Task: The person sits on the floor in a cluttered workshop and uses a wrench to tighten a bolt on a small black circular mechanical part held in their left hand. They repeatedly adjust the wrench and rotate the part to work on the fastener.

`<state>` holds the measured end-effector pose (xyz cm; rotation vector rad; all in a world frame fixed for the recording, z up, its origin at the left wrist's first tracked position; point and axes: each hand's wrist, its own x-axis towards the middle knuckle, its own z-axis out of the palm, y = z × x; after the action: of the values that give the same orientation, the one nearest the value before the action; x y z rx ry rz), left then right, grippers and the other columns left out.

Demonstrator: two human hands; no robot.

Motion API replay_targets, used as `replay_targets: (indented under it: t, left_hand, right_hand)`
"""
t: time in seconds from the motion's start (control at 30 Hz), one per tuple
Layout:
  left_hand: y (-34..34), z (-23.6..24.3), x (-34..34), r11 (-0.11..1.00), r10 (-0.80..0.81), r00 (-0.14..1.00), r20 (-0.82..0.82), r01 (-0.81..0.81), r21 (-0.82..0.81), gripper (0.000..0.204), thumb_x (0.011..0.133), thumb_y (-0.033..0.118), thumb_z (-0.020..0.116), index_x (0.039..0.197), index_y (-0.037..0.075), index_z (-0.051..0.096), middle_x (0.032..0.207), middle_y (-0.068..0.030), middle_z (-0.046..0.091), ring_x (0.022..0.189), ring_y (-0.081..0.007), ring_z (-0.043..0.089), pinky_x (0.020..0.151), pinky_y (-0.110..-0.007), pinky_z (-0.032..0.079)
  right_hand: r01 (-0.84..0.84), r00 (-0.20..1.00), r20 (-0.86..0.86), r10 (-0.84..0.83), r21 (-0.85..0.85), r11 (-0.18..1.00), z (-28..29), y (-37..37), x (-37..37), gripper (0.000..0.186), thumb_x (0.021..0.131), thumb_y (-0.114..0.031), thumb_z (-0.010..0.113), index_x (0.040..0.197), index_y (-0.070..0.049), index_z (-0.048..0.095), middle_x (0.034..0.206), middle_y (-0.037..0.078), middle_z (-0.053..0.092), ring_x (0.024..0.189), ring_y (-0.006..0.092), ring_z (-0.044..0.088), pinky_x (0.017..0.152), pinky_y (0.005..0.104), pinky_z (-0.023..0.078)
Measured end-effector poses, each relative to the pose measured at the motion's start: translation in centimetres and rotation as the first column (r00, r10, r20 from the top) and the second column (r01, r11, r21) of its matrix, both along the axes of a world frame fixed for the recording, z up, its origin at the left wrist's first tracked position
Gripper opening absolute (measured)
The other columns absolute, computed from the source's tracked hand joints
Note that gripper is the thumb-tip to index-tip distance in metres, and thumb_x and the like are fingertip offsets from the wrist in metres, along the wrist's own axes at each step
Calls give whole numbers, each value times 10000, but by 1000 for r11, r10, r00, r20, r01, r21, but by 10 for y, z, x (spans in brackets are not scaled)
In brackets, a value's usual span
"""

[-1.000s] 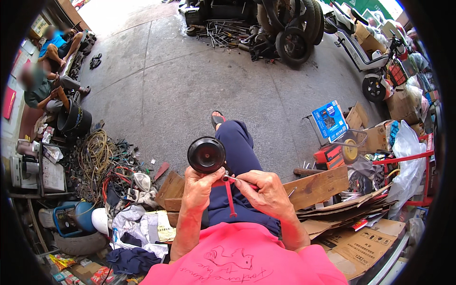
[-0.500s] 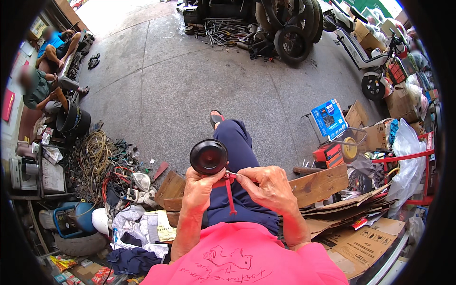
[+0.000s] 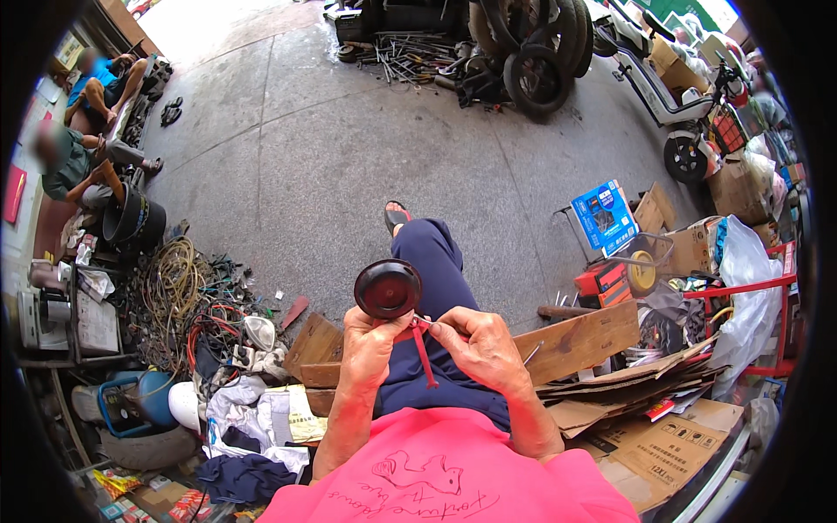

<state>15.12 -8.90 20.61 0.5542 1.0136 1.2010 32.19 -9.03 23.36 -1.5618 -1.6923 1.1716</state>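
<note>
My left hand (image 3: pixel 364 344) is closed round the lower edge of a round black disc-shaped part (image 3: pixel 387 289), which looks like a vehicle horn, held above my lap. Its face is dished with a dark reddish middle. From its lower side a narrow red metal strip (image 3: pixel 424 359) hangs down, its end forked. Thumb and fingers of my right hand (image 3: pixel 475 347) pinch a thin silver tool beside the small fitting where the strip joins. A slim metal shaft (image 3: pixel 534 352) shows past the right hand, apparently the same tool; its kind is hidden by the fingers.
Wooden boards (image 3: pixel 584 342) and flattened cardboard (image 3: pixel 663 444) lie to my right, near a blue box (image 3: pixel 603 218). Coiled cables (image 3: pixel 179 283) and cloths are heaped at left. Two people sit by a black bucket (image 3: pixel 135 225). Tyres (image 3: pixel 535 80) and a white scooter (image 3: pixel 654 100) stand farther off.
The black disc has shifted slightly right and down with my left hand. My right hand has moved a little left and down, closer to the fitting, and the red strip tilts more.
</note>
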Motion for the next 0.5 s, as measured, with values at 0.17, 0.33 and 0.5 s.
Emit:
replay_targets:
  t: [0.17, 0.33, 0.5]
  left_hand:
    - [2, -4, 0, 999, -4, 1000, 26, 3, 33, 129, 870, 8, 643, 998, 2, 658, 894, -96, 687, 832, -245, 702, 709, -357, 608]
    - [1, -5, -2, 1000, 13, 997, 82, -11, -17, 134, 877, 4, 629, 1009, -9, 644, 897, -110, 683, 846, -282, 705, 718, -379, 613]
    - [0, -5, -4, 999, 27, 995, 93, -24, -29, 137, 877, 1, 626, 1012, -18, 639, 896, -119, 683, 853, -289, 705, 716, -375, 615]
  right_hand:
    - [40, 999, 26, -38, -87, 995, 6, 0, -6, 225, 894, -240, 646, 899, -15, 654, 678, 110, 614, 608, 221, 581, 549, 351, 444]
    - [19, 999, 36, -15, -111, 994, 6, 1, -9, 260, 893, -287, 638, 887, -26, 643, 714, 150, 666, 663, 311, 666, 607, 400, 496]
    - [-9, 996, 90, 14, -50, 999, 4, -1, -10, 250, 891, -290, 635, 898, -41, 650, 724, 144, 673, 675, 315, 670, 613, 408, 502]
